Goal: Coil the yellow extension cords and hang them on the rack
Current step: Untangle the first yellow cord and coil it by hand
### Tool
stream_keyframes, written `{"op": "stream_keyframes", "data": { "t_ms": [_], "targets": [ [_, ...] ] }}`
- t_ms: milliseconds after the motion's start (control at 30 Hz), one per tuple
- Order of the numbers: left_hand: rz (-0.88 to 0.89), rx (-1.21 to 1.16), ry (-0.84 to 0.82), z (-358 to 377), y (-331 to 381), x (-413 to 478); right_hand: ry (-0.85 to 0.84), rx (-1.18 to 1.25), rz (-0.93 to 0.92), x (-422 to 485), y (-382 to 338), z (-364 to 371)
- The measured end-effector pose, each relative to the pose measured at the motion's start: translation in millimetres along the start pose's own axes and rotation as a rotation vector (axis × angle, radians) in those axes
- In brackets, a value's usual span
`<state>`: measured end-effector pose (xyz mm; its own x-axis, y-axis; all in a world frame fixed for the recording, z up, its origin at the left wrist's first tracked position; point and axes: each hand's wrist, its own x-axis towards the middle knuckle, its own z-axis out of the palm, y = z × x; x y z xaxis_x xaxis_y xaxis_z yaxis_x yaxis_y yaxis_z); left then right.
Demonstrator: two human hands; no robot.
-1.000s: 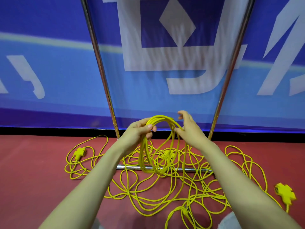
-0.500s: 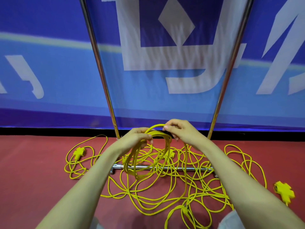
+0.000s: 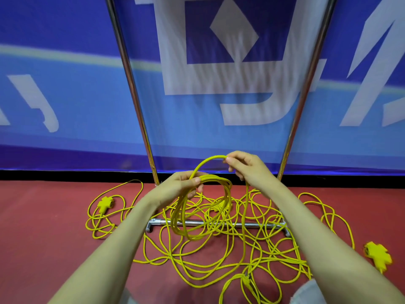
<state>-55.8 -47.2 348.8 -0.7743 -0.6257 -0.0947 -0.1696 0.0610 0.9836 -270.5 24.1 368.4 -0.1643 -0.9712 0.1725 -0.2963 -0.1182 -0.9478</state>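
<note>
Left hand (image 3: 179, 188) grips a coil of thin yellow extension cord (image 3: 229, 194); right hand (image 3: 248, 167) pinches its raised loop. Loose cord (image 3: 274, 244) crowds the red floor (image 3: 43, 238) around the chrome tubular rack (image 3: 136, 102).

The cords (image 3: 229, 194) I hold are plain bright yellow, and so are their sockets (image 3: 105, 204). The floor (image 3: 43, 227) under them is dull red. The banner (image 3: 65, 95) before me is blue, dark above and below and paler between, with big white shapes and a pale stripe. A black strip (image 3: 65, 175) runs along its foot. The rack (image 3: 131, 84) is shiny silver.
</note>
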Motion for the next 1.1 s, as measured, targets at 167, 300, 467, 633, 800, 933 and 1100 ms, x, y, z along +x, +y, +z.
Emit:
{"op": "stream_keyframes", "data": {
  "t_ms": [167, 300, 467, 633, 800, 933, 1100],
  "targets": [
    [-0.004, -0.125, -0.048, -3, 4, -3, -0.008, -0.438, -0.044, 0, 15, -2],
    [-0.010, -0.143, -0.078, -2, 6, -3, -0.038, -0.474, -0.108, -1, 14, -4],
    [0.003, -0.086, -0.051, -3, 3, 0, -0.121, -0.544, -0.115, -2, 14, -4],
    [0.088, -0.129, 0.085, -1, 6, 3, -0.140, -0.585, 0.013, -1, 26, -6],
    [0.198, -0.419, 0.269, -5, 13, 6, -0.340, -0.612, 0.241, -3, 52, -6],
    [0.153, -0.084, 0.324, 0, 8, 10, -0.094, -0.152, 0.358, 1, 46, -11],
    [0.068, 0.302, 0.202, 33, -16, 15, 0.140, 0.474, 0.208, 3, -3, -6]
  ]
}}
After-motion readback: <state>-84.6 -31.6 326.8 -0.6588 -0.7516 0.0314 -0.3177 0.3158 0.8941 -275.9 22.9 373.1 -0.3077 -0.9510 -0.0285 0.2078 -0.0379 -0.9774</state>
